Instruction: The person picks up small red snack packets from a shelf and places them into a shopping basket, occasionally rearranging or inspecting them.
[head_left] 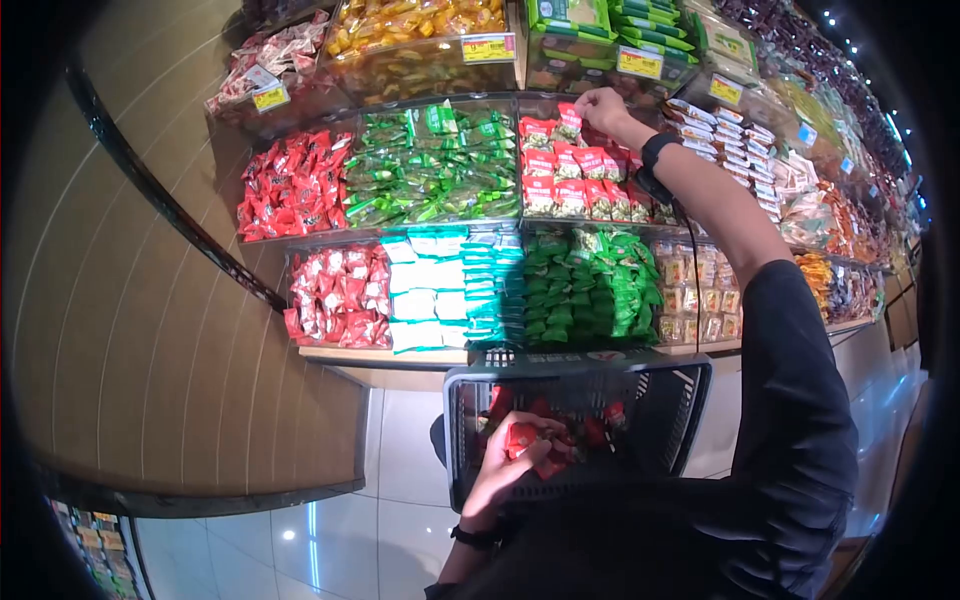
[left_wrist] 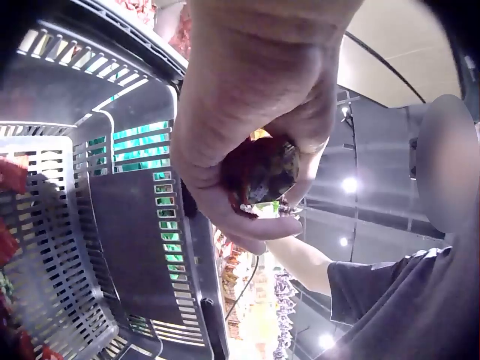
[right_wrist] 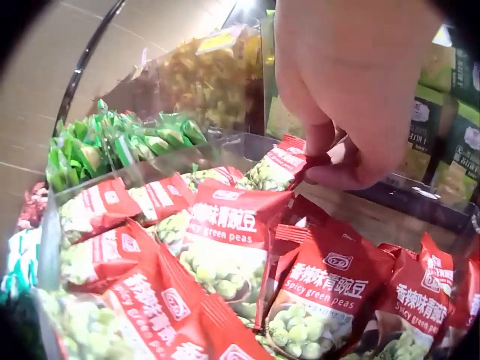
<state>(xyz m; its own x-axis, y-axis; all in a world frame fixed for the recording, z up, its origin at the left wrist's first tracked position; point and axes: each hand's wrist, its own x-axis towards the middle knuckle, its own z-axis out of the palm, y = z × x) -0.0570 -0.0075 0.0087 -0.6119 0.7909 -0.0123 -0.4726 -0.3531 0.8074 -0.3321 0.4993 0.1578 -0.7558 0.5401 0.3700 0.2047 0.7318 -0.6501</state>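
My right hand (head_left: 603, 108) reaches to the back of a bin of red spicy green peas packets (head_left: 572, 163). Thumb and fingers pinch the edge of one spicy green peas packet (right_wrist: 276, 166) in the right wrist view, among several others lying in rows. Over the dark plastic shopping basket (head_left: 690, 405), my left hand (head_left: 497, 468) has its fingers curled round a red packet (head_left: 521, 438). The left wrist view shows that packet's crumpled dark end (left_wrist: 262, 171) inside the curled fingers. More red packets (head_left: 595, 432) lie inside the basket.
Left of the peas bin are green packets (head_left: 430, 165) and red packets (head_left: 293, 185). Below stand teal-and-white packets (head_left: 428, 290) and dark green packets (head_left: 590, 285). Clear dividers edge the bins. A price tag (head_left: 640, 62) hangs above; tiled floor (head_left: 410, 440) lies below.
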